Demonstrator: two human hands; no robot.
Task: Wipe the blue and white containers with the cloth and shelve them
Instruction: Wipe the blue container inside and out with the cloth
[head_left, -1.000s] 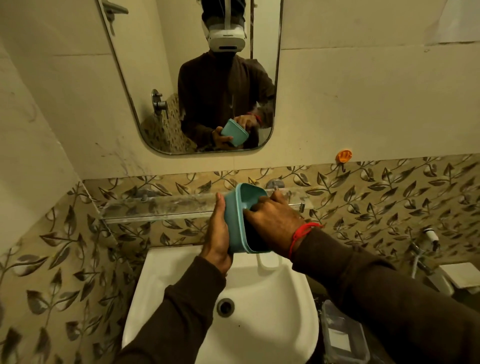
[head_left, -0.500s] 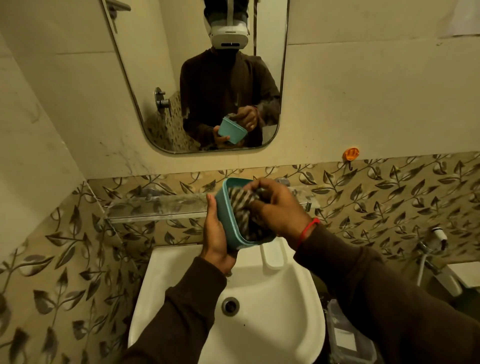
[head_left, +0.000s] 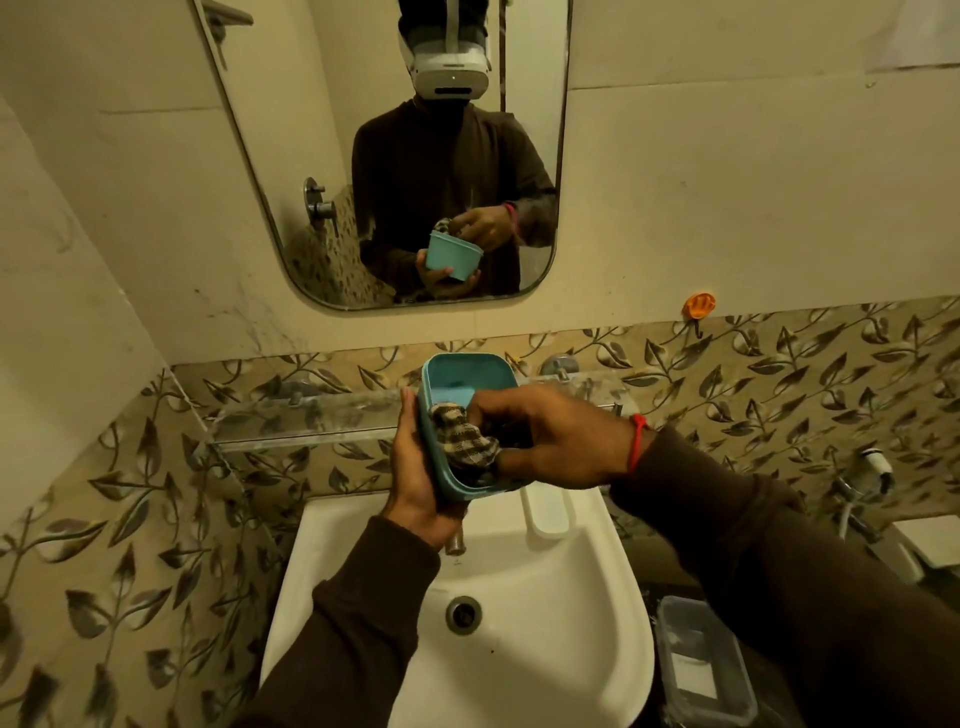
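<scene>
At the centre of the frame the left hand (head_left: 415, 478) grips the blue container (head_left: 457, 384) from its left side and underneath, tilting its open mouth toward the camera, above the back edge of the white sink (head_left: 545, 623). The right hand (head_left: 550, 441) reaches in from the right, fingers closed on a checked cloth (head_left: 460, 439) pressed inside the container. A glass shelf (head_left: 311, 415) runs along the leaf-patterned tiles just behind. A white container (head_left: 545, 512) rests on the sink rim below the right hand. At lower right sits a clear lidded box (head_left: 701, 670). The mirror (head_left: 291, 156) fills the upper centre.
</scene>
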